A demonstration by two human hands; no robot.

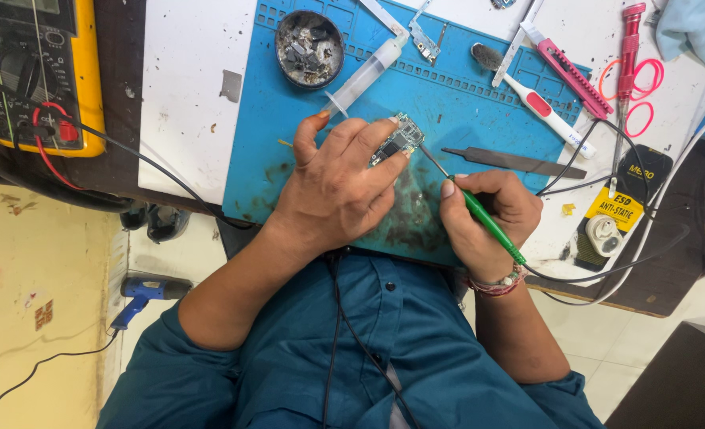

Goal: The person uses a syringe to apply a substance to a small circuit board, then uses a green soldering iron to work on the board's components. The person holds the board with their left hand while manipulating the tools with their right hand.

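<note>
My left hand (338, 181) presses a small green circuit board (401, 138) down on the blue work mat (265, 151), fingers over the board's near end. My right hand (487, 218) grips a green-handled soldering iron (486, 223) like a pen. Its thin metal tip (434, 160) reaches up and left to the board's right edge. A black cable runs from the iron's handle off to the right.
On the mat lie a syringe (364, 74), a round tin of scrap (310, 46), a flat metal file (515, 161), a white and red pen tool (547, 112) and a pink tool (573, 78). A yellow multimeter (38, 75) sits far left. A blue hot-air gun (142, 294) lies on the floor.
</note>
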